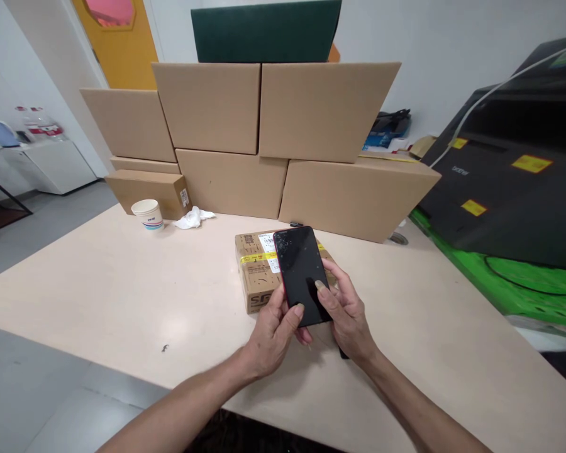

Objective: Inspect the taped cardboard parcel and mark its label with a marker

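Both hands hold a black smartphone with a red edge, its dark screen facing me and marked near the top. My left hand grips the lower left side, thumb on the glass. On the lower right, my right hand closes round the phone, its thumb resting on the screen. Behind the phone lies a small cardboard parcel with yellow tape and a white label, partly hidden by the phone and hands. A black object shows just under my right hand, mostly covered; its kind is unclear.
Large cardboard boxes are stacked along the table's back, a dark green box on top. A paper cup and crumpled tissue stand at the left back. A black printer is at the right, beside green material.
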The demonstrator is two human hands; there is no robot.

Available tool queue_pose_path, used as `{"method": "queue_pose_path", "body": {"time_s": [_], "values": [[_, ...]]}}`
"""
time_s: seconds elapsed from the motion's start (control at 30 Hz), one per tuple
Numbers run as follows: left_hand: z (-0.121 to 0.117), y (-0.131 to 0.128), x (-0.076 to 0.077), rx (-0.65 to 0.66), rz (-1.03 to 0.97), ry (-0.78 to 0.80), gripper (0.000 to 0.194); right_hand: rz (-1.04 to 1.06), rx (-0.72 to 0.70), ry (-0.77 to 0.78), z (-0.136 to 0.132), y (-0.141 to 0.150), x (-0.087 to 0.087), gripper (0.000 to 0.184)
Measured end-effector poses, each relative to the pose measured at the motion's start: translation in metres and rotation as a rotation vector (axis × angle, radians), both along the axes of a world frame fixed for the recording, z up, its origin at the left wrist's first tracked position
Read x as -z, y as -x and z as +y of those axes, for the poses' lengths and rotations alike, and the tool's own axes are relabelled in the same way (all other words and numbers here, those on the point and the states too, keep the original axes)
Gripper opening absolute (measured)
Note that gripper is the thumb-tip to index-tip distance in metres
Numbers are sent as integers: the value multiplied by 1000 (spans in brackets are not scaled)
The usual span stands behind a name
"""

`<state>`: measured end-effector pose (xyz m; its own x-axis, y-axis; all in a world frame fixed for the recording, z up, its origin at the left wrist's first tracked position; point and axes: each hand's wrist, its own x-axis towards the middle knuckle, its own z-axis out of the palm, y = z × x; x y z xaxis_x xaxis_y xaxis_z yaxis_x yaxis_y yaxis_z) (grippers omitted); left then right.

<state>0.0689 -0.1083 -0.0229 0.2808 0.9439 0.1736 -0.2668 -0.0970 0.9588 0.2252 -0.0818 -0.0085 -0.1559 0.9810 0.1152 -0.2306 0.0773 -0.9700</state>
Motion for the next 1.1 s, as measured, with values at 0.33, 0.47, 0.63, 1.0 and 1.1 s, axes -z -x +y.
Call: {"method": "queue_pose_path", "body": {"time_s": [0.33, 0.47, 0.63, 1.0, 1.1], "values": [[2, 1, -3, 8, -37, 33, 69, 41, -96, 11, -1, 2, 0, 79], [3, 0, -3, 6, -50, 31, 65, 55, 31, -31, -1, 3, 0, 64], [3, 0, -1, 16, -61, 10, 63, 67, 20, -31, 2, 2, 5, 62], [3, 2, -1, -7, -39, -32, 75, 134, 217, -38, 5, 1, -2, 64], [1, 4, 4, -12, -28, -60, 79, 203, 406, -49, 22, -13, -7, 61]]}}
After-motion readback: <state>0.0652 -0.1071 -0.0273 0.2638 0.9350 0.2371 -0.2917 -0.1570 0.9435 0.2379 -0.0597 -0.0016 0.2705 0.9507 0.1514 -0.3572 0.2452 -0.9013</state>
